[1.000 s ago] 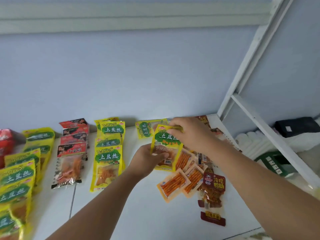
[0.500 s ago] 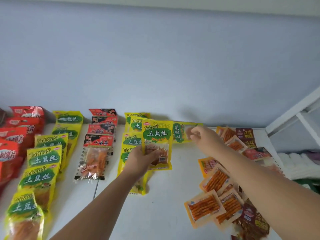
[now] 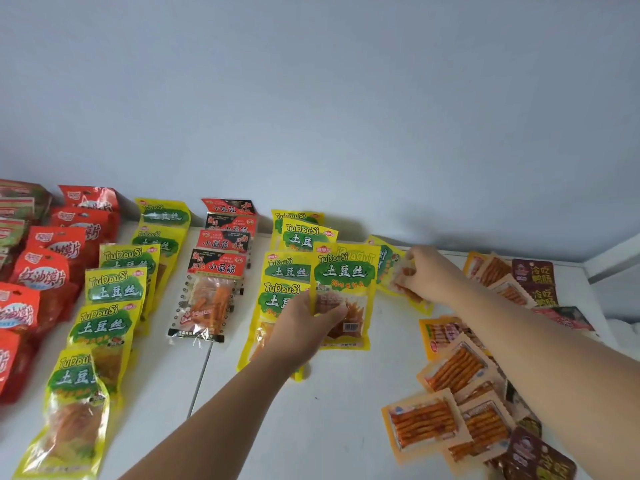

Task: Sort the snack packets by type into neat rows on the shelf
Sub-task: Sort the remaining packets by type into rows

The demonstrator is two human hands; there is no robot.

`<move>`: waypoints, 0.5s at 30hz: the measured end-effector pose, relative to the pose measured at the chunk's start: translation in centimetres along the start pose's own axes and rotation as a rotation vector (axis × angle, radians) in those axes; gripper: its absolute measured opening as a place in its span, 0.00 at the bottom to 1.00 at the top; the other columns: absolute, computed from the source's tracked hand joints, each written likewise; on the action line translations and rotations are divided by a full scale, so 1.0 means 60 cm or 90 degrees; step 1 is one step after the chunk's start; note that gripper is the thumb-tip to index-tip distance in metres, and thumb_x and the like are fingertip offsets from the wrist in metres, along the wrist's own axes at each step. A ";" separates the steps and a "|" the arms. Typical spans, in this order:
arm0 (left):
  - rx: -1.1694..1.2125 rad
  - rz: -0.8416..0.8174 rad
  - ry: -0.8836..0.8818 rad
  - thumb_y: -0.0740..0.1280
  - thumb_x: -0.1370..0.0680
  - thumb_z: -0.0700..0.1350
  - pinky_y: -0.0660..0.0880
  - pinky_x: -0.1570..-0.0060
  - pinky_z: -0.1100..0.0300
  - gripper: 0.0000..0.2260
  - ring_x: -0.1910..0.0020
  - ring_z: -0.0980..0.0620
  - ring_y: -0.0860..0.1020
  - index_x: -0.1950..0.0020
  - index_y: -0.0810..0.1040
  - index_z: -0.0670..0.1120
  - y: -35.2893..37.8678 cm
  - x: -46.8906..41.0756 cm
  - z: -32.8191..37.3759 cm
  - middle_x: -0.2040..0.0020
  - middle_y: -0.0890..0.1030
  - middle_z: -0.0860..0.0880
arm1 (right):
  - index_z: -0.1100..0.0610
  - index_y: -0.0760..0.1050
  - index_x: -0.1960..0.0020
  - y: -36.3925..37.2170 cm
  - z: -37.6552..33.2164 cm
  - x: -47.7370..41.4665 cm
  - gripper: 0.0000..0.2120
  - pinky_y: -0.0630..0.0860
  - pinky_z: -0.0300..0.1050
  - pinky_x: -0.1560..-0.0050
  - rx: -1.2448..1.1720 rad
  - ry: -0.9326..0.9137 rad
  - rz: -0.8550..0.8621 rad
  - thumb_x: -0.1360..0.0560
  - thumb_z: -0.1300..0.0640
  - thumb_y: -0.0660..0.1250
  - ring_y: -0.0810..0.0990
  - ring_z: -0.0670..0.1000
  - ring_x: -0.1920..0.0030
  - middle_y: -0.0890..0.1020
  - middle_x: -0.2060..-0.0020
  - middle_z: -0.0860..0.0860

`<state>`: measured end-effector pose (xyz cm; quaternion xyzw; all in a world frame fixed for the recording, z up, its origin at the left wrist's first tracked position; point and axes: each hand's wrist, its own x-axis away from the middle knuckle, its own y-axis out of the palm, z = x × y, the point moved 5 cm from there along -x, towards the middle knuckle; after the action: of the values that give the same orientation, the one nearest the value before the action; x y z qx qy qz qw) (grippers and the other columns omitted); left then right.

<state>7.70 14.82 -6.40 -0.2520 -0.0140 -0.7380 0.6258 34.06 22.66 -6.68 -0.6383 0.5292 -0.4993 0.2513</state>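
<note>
shelf [image 3: 346, 420] first: a white board against the wall [image 3: 311, 98], sorted rows on my left, loose heap on my right. furthest left lie the red packets [image 3: 45, 271], then the far yellow row [image 3: 110, 289], then the red-and-black row [image 3: 216, 268], each overlapping front over back. the middle yellow row [image 3: 287, 271] is the one i am building. to the right the orange stick packets [image 3: 450, 372] and maroon packets [image 3: 533, 271] lie jumbled and unsorted.

my left hand [image 3: 308, 327] grasps a yellow packet [image 3: 343, 292] by its lower part, thumb across the clear window, held upright just right of the middle yellow row and overlapping it. my right hand [image 3: 426, 275] reaches to the back, fingers curled and pinching a sideways yellow packet [image 3: 388, 265] that lies near the wall.

to do this well, i judge i should lay the held packet flat at the front of its row, label the same way up as the others and edges square with the one beneath. the sideways one needs turning upright before it joins. the film looks slick, so i would grip by the sealed edge, not the bulging middle, and avoid dragging the heap along with my forearm.
</note>
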 end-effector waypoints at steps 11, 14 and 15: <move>-0.001 -0.037 0.010 0.74 0.23 0.50 0.80 0.61 0.63 0.05 0.61 0.58 0.85 0.51 0.85 0.51 -0.006 0.053 -0.021 0.59 0.87 0.56 | 0.57 0.63 0.28 0.009 0.002 0.046 0.52 0.73 0.55 0.41 0.236 0.113 -0.091 0.41 0.31 0.78 0.70 0.62 0.35 0.74 0.36 0.58; 0.005 -0.035 0.005 0.75 0.23 0.50 0.83 0.56 0.55 0.06 0.60 0.55 0.86 0.50 0.85 0.50 -0.019 0.063 -0.024 0.58 0.87 0.53 | 0.57 0.67 0.35 0.015 0.003 0.054 0.49 0.73 0.54 0.43 0.235 0.142 -0.095 0.43 0.28 0.77 0.72 0.61 0.37 0.76 0.39 0.57; 0.002 -0.030 0.005 0.75 0.24 0.50 0.84 0.55 0.54 0.06 0.60 0.54 0.86 0.50 0.85 0.50 -0.025 0.066 -0.025 0.58 0.87 0.54 | 0.57 0.68 0.36 0.018 0.003 0.056 0.48 0.73 0.55 0.42 0.231 0.146 -0.093 0.43 0.27 0.76 0.73 0.61 0.37 0.77 0.39 0.56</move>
<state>5.43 11.02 -5.73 -0.2476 -0.0183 -0.7538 0.6084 33.59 19.18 -6.41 -0.5584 0.4086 -0.6722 0.2634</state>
